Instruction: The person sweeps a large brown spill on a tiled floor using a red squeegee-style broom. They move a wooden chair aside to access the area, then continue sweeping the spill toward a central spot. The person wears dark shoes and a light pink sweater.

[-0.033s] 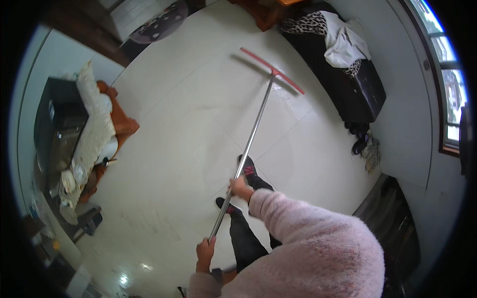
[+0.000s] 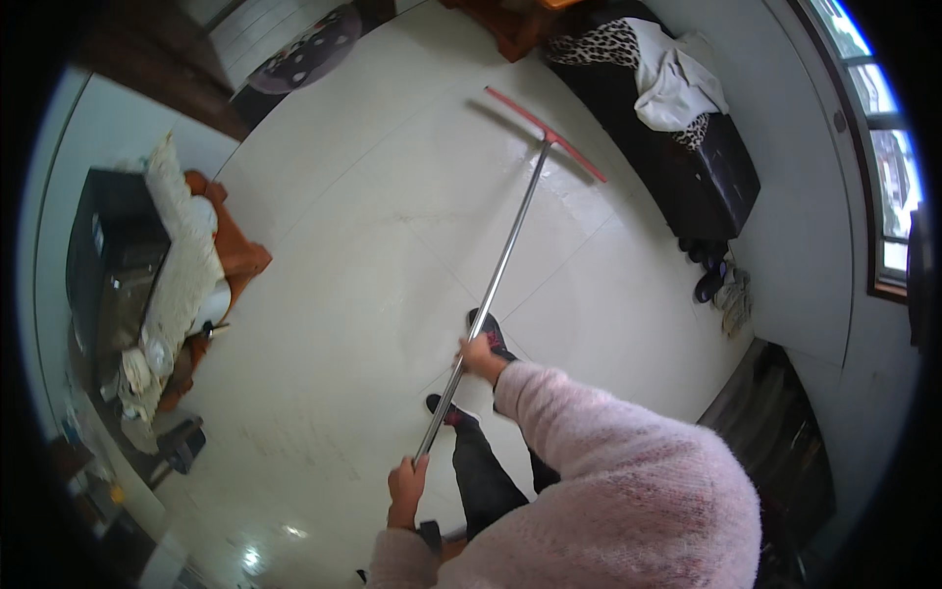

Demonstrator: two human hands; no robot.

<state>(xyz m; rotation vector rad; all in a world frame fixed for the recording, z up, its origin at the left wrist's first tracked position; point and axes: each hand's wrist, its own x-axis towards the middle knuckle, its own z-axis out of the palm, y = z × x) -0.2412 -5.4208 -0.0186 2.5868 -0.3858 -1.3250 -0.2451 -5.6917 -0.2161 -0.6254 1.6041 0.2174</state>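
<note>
A floor squeegee with a long metal pole [image 2: 507,240] reaches away from me across the pale tiled floor [image 2: 324,265]. Its red blade [image 2: 579,159] lies slantwise near the dark bench, and its shadow shows beside it. My right hand [image 2: 481,359] grips the middle of the pole, close above my dark shoes [image 2: 485,326]. Lower down, my left hand [image 2: 406,485] is closed around the pole's near end. Pink fuzzy sleeves [image 2: 628,461] cover both arms.
Along the right stands a black bench [image 2: 711,182] with a white cloth [image 2: 677,88] on it; shoes [image 2: 711,280] sit by its near end. On the left are a black cabinet [image 2: 116,245] and an orange-brown wooden stand [image 2: 240,257]. A dotted mat [image 2: 309,54] lies at the far left.
The squeegee blade has shifted slightly away and to the right. My hands have moved a little with the pole, still gripping it.
</note>
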